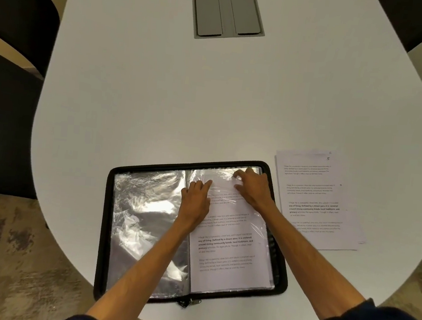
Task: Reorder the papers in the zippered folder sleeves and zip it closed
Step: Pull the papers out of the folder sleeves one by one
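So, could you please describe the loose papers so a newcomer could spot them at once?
On the white table, look right of the open black folder. The loose papers lie fanned on the bare tabletop, outside any sleeve; unlike the page under plastic in the folder, the top sheet bears a handwritten 5.

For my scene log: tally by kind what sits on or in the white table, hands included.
Zippered folder: 1
Stack of loose printed papers: 1, sheet count unclear
Cable hatch: 1
Hands: 2, left hand, right hand
Total: 5
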Demonstrator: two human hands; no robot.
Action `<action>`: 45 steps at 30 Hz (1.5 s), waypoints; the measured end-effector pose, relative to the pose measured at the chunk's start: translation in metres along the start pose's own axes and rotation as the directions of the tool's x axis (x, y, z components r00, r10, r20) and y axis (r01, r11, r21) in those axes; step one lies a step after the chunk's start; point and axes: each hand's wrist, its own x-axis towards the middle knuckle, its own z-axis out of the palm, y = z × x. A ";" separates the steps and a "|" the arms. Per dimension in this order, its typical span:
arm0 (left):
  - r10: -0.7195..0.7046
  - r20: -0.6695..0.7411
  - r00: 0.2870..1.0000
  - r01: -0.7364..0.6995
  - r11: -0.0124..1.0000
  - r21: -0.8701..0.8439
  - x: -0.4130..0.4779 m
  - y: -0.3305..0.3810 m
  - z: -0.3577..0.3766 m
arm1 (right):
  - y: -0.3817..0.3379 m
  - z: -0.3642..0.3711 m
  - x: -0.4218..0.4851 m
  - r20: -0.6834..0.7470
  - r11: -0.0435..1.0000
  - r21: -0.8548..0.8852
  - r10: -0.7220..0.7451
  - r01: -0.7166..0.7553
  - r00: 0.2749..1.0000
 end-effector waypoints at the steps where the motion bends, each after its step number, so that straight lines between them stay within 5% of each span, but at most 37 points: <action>1: 0.001 -0.005 1.000 -0.001 1.000 -0.010 0.000 -0.001 0.000 | -0.001 -0.001 0.000 0.005 1.000 -0.016 -0.002 0.002 1.000; 12: 0.008 -0.098 0.995 -0.016 0.997 -0.076 0.007 -0.002 -0.009 | -0.009 -0.018 0.018 0.149 0.992 -0.095 0.102 -0.089 0.984; 17: -0.060 -0.299 0.952 0.006 0.984 -0.178 0.022 -0.004 -0.023 | -0.016 -0.042 0.029 0.223 0.990 0.038 0.121 -0.133 0.967; 25: -0.194 -0.265 0.944 0.076 0.914 -0.399 0.066 0.001 -0.061 | -0.026 -0.089 0.052 0.012 0.970 0.200 0.140 -0.139 0.990; 27: -0.317 -0.165 0.934 0.181 0.818 -0.545 0.072 0.003 -0.069 | -0.030 -0.099 0.054 -0.028 0.954 0.280 0.117 -0.104 0.993; 29: -0.450 0.051 0.892 0.328 0.566 -0.756 0.079 -0.001 -0.075 | -0.034 -0.109 0.055 -0.107 0.934 0.355 0.088 -0.044 0.990; 31: -0.432 0.272 0.860 0.431 0.331 -0.839 0.083 -0.007 -0.081 | -0.037 -0.118 0.056 -0.194 0.914 0.403 0.035 0.047 0.980; 32: -0.365 0.323 0.873 0.442 0.312 -0.841 0.084 -0.011 -0.082 | -0.039 -0.122 0.056 -0.228 0.902 0.421 0.002 0.097 0.974; 35: -0.240 0.307 0.921 0.371 0.291 -0.882 0.079 -0.012 -0.089 | -0.045 -0.134 0.056 -0.272 0.874 0.442 -0.084 0.202 0.959; 39: -0.225 0.209 0.951 0.240 0.118 -0.964 0.077 -0.016 -0.101 | -0.052 -0.144 0.057 -0.309 0.821 0.518 -0.082 0.239 0.948; 45: -0.277 -0.023 0.961 0.020 0.150 -0.989 0.085 -0.010 -0.149 | -0.055 -0.153 0.050 -0.171 0.684 0.722 0.033 0.102 0.985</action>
